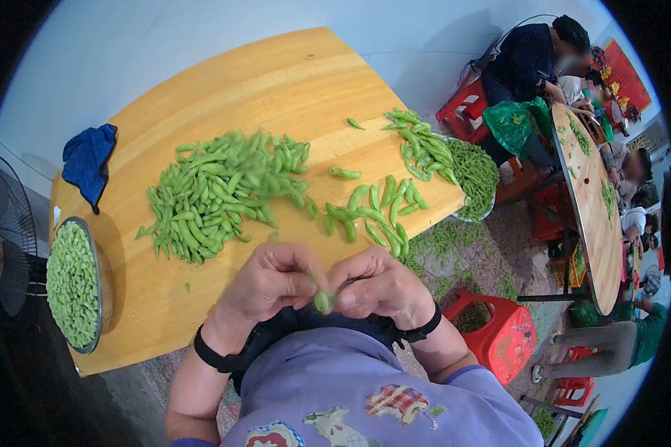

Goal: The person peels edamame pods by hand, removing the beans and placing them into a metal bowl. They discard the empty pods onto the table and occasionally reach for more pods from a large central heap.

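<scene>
Left hand (283, 281) and right hand (374, 287) pinching a blurred pod (323, 302) between them, by the table's (238, 89) near edge — bowl (106, 287) full of shelled beans (73, 287) at left, basin (461, 217) heaped with green pieces (473, 175) at right, pod pile (209, 197) between.

Lighting is fairly even and bright across the table (224, 97), dim around the fan (11, 216), with motion blur over the pod heap (209, 195) and held pod (323, 302), pronounced fisheye curvature, and blackened corners.
</scene>
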### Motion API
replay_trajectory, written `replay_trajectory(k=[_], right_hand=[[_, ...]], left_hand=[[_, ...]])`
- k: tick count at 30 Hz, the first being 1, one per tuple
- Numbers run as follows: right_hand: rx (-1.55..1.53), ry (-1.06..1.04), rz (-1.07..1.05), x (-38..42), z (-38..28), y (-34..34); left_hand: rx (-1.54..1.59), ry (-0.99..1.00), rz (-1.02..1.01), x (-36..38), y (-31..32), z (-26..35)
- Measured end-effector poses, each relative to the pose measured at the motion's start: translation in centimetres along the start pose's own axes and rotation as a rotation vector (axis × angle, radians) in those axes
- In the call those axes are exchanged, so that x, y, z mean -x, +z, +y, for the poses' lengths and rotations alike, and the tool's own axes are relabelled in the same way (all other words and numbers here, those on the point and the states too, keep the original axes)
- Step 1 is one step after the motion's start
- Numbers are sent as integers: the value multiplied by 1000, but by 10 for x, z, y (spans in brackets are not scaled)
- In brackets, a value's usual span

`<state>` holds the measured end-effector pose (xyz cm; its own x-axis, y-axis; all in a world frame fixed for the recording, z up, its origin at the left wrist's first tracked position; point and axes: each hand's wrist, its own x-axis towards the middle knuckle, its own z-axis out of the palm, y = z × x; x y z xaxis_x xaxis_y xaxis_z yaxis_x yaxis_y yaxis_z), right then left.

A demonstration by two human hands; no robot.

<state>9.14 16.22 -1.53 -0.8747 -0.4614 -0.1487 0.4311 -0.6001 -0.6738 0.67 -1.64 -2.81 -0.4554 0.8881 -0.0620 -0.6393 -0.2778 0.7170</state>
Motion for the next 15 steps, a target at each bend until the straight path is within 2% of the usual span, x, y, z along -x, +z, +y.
replay_trajectory(k=[2, 4, 5, 7, 8, 10, 15], right_hand=[[-11, -1, -5, 1, -1, 2], [234, -50, 242, 4, -8, 13], [234, -47, 241, 3, -8, 18], [560, -219, 333, -2, -7, 27], [565, -216, 325, -2, -5, 29], [705, -284, 456, -2, -2, 33], [722, -275, 405, -3, -8, 41]], left_hand=[[-50, -11, 37, 0, 7, 3], [13, 0, 264, -3, 16, 0], [14, 0, 266, -4, 16, -3], [159, -18, 251, -7, 14, -9], [160, -9, 254, -7, 13, -10], [383, -33, 196, -4, 11, -13], [360, -28, 34, 0, 6, -19]])
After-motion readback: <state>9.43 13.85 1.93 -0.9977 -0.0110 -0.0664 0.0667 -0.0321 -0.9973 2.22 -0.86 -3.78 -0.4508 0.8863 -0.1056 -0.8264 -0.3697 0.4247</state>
